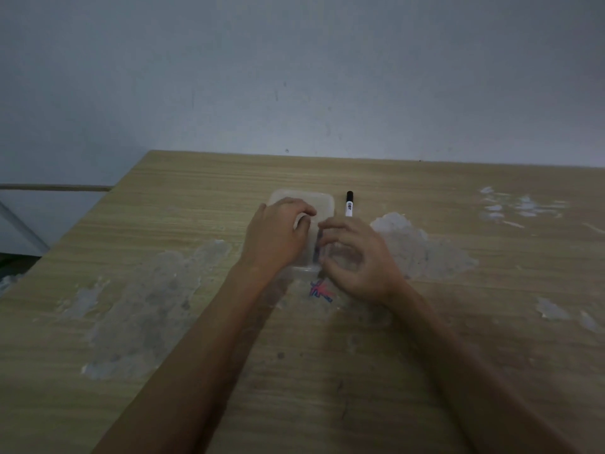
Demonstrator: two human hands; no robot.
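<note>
The wooden table (pixel 458 322) runs wide and bare to either side, its far edge against the wall. At its middle sits a clear plastic container (pixel 324 204). The left hand (pixel 278 234) curls over the container's top, the right hand (pixel 357 260) pinches its near edge, and a marker (pixel 349 204) lies just beside its far right corner.

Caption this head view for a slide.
Left hand and right hand handle a clear printed plastic bag beside a black-capped white marker.

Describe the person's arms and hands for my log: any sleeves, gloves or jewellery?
The left forearm and right forearm are bare as far as the picture's lower edge; no sleeve shows. The left hand and right hand are bare too: no gloves, and no ring, watch or wristband that I can make out. The picture is dim, so fine marks cannot be told.
</note>
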